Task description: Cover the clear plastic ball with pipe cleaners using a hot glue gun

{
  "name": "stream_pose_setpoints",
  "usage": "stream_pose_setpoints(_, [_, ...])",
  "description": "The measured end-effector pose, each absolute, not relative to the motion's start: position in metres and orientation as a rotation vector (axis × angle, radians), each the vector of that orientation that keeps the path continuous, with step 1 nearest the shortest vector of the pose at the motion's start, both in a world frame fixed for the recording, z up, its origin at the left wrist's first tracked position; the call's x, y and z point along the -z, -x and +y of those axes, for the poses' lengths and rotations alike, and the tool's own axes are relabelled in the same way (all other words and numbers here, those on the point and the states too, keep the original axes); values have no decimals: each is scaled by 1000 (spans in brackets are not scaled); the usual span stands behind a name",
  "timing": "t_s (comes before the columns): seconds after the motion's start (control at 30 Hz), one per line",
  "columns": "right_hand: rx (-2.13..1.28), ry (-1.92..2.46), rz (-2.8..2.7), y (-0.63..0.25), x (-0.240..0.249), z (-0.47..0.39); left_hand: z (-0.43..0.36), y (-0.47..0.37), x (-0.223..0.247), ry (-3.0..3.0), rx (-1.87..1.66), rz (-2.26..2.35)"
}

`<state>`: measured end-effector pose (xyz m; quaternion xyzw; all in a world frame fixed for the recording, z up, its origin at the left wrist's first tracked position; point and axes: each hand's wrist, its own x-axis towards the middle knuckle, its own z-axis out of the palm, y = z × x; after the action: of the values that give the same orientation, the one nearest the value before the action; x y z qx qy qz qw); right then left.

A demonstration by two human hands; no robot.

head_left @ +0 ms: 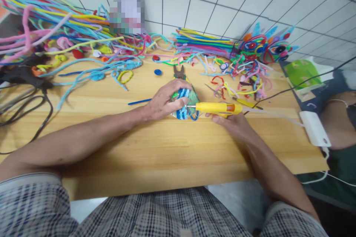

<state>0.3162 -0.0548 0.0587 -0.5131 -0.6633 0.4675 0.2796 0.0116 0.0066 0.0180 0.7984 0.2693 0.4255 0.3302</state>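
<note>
Near the middle of the wooden table, my left hand (167,100) holds a round green piece (192,98) with blue and white stripes across it, thumb and fingers on its face. My right hand (230,120) is closed round a yellow glue gun (213,108). The gun's metal tip points left and meets the striped part beside my left thumb. A blue loop (194,116) shows at the lower right of the round piece. Pliers (179,71) lie just beyond my left hand. One blue pipe cleaner (139,101) lies left of the piece.
Colourful pipe cleaners (83,26) heap at the back left, with a bundle (205,44) at the back. A decorated mask (264,47) stands back right. Scissors (217,90) and scraps lie right of centre. A white box (314,129) sits at the right edge, near another person's arm (338,118).
</note>
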Motion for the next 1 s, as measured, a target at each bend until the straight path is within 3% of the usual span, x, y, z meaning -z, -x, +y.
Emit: stream_pose_setpoints(1.0, [-1248, 1389, -1755, -320, -56, -60, 8, -15, -18, -2088, -1139, 730])
